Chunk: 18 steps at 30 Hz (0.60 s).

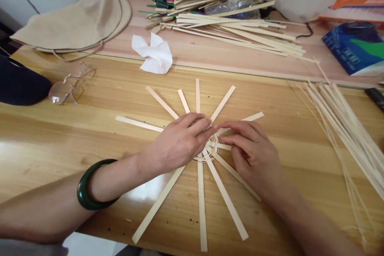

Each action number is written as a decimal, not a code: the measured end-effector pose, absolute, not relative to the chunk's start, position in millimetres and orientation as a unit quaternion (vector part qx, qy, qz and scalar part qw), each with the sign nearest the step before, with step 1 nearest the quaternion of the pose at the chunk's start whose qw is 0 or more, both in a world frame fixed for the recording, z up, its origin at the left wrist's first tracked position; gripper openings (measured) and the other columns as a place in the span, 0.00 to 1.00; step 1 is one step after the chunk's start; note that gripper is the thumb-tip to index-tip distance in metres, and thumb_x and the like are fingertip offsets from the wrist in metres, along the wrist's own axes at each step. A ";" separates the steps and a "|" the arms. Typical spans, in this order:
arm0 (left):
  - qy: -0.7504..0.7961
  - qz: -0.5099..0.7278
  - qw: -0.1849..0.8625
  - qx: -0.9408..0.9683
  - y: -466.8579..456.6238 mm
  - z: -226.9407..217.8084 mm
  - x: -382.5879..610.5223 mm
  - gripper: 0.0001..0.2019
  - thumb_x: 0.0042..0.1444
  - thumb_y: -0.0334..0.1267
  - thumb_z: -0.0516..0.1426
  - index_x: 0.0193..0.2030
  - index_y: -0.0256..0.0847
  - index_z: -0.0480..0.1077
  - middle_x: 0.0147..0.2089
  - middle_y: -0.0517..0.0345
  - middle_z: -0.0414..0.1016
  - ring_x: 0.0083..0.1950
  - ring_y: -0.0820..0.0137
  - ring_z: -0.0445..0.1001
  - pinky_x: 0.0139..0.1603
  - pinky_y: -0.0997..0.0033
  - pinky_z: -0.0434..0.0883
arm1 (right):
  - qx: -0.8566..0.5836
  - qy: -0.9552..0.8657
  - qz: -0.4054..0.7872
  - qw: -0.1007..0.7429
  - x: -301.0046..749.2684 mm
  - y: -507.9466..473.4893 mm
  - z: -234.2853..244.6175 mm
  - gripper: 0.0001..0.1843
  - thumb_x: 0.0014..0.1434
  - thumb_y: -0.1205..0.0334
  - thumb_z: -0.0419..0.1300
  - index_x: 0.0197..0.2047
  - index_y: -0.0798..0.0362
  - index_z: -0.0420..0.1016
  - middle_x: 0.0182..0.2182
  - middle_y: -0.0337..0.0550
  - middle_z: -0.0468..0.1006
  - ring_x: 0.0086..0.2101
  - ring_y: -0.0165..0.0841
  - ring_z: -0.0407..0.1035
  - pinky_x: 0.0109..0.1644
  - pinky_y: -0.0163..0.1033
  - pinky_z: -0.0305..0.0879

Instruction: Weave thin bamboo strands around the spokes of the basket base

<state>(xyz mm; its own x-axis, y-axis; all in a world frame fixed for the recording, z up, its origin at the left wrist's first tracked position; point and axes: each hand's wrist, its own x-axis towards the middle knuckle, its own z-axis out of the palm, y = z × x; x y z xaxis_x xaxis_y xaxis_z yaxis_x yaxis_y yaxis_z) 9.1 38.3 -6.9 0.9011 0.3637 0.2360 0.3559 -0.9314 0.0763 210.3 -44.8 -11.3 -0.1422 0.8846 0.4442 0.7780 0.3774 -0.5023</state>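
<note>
Working the view from the head camera: the job sits mid-desk, a small woven hub (206, 157) of thin bamboo with flat bamboo spokes (227, 200) radiating all round it like a sunburst, lying flat on the wooden desk (60, 140). My left hand (177, 144) is pressed down over the top of the hub, fingers together, hiding most of it. A dark green bangle (90, 184) sits on that wrist. My right hand (252, 156) is at the hub's right edge, fingertips drawn in together in a pinch; can't tell exactly which strip they have. Just right of the spokes lies a bundle of thin bamboo strips (345, 136). Up the desk: a big pile of flat strips (234, 28), a crumpled tissue (153, 54), a beige cloth bag (72, 20). Glasses (67, 88) lie folded at left.
</note>
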 end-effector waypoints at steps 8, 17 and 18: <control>0.194 0.114 0.048 0.973 38.6 -4.2 11.4 0.15 0.68 0.36 0.51 0.59 0.36 0.69 0.53 0.48 0.72 0.58 0.58 0.67 0.57 0.57 0.72 | -0.549 -0.766 0.016 0.334 208.1 -48.4 -11.5 0.21 0.59 0.78 0.52 0.51 0.53 0.76 0.42 0.44 0.81 0.45 0.37 0.73 0.49 0.45 0.74; 0.194 0.143 0.165 0.956 50.3 -3.1 6.0 0.21 0.71 0.35 0.46 0.68 0.35 0.59 0.52 0.46 0.74 0.54 0.61 0.70 0.59 0.55 0.69 | -0.506 -0.818 -0.095 0.258 196.0 -56.5 -7.4 0.16 0.59 0.75 0.56 0.49 0.62 0.77 0.43 0.49 0.82 0.46 0.42 0.72 0.53 0.47 0.71; 0.193 0.147 0.183 0.953 52.4 -2.9 4.9 0.22 0.71 0.34 0.46 0.69 0.34 0.58 0.52 0.46 0.74 0.54 0.61 0.70 0.59 0.55 0.69 | -0.502 -0.824 -0.105 0.240 195.0 -57.1 -7.5 0.16 0.59 0.75 0.56 0.49 0.63 0.77 0.44 0.50 0.81 0.46 0.43 0.72 0.54 0.48 0.71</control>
